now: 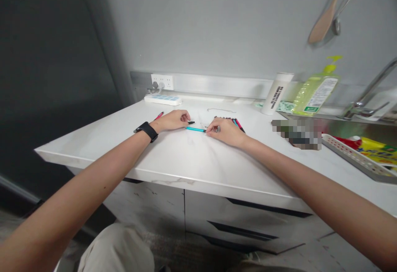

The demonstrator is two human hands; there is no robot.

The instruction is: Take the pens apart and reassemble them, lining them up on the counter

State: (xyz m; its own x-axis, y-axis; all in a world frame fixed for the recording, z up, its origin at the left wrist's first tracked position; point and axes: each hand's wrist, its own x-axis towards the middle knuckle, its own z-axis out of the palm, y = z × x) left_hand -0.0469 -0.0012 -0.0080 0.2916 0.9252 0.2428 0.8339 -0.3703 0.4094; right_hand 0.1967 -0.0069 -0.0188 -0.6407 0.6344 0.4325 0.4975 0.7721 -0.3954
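On the white countertop (173, 152), a light-blue pen (195, 129) lies crosswise between my hands. My right hand (226, 130) pinches its black right end between thumb and fingers. A small grey bit shows among those fingers, too small to name. The pen's other end reaches the lower edge of my left hand (175, 120), whose fingers are curled. A short black piece like a pen cap (191, 122) sticks out at the left fingertips; its grip is partly hidden. Behind my right hand several pens (238, 124) lie in a row, partly covered. A pink pen (159, 115) lies beyond my left wrist.
A power strip (163, 99) sits at the back left under a wall socket (163, 82). A thin wire (221, 110) lies behind the hands. At right stand a white bottle (277, 93), a yellow-green pump bottle (316, 90), a faucet (361, 102) and a perforated tray (350, 154).
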